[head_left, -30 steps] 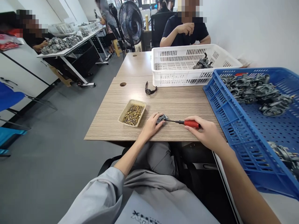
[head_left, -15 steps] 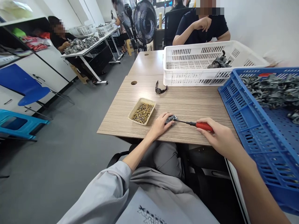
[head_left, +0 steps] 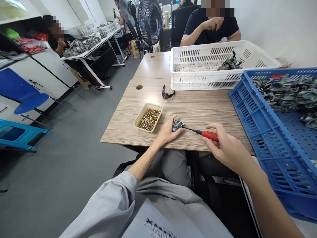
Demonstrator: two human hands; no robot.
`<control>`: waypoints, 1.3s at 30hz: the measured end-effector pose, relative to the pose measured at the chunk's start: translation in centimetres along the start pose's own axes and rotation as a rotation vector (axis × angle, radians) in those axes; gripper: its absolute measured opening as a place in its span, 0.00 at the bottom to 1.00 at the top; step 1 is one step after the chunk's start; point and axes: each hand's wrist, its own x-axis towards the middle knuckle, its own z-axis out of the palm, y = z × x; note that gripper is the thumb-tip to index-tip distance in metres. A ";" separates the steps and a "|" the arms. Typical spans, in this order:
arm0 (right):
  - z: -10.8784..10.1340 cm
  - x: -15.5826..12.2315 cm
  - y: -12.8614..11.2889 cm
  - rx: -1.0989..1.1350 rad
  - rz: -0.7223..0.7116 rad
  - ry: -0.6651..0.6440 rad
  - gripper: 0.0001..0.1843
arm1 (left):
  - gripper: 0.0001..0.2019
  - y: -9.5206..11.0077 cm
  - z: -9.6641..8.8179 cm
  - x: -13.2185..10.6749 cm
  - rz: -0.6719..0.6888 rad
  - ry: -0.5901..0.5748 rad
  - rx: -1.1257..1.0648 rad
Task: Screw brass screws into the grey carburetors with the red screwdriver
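My left hand (head_left: pixel 167 132) grips a small grey metal part (head_left: pixel 178 125) against the table top, thumb on the near side and fingers round the far side. In my right hand (head_left: pixel 224 142) is a screwdriver (head_left: pixel 209 135) with a red handle and a dark shaft. Its shaft lies nearly level and points left, with the tip at the metal part; whether it sits in a screw is too small to tell. Left of my left hand stands a cream plastic tray (head_left: pixel 136 124) holding many brass-coloured screws (head_left: pixel 149 119).
A black wristwatch (head_left: pixel 165 95) lies behind the tray. A white basket (head_left: pixel 205 82) with a few metal parts stands at the back. On the right, a blue crate (head_left: pixel 262 132) holds many grey metal parts (head_left: pixel 292 92). A person (head_left: pixel 210 29) sits across the table.
My left fingers have shifted, so more of the metal part shows. The right fingers have opened a little on the screwdriver handle, and the view has moved slightly.
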 end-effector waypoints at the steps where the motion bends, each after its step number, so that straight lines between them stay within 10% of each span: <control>1: -0.1 0.0 -0.1 0.026 -0.002 -0.017 0.17 | 0.37 0.0 0.0 0.0 -0.001 -0.007 0.006; 12: 0.5 0.2 0.0 -0.234 0.103 0.046 0.18 | 0.31 0.4 -0.2 0.2 -0.010 -0.019 0.016; 19: -0.2 0.2 -0.4 0.089 0.019 -0.048 0.14 | 0.30 0.4 -0.2 0.2 -0.008 -0.021 0.019; 28: 0.1 0.5 -0.2 -0.153 0.153 -0.026 0.16 | 0.29 0.5 -0.3 0.2 -0.033 -0.026 0.035; 39: -0.4 0.2 -0.5 0.128 0.006 -0.060 0.11 | 0.29 0.2 -0.1 0.3 -0.035 -0.021 0.033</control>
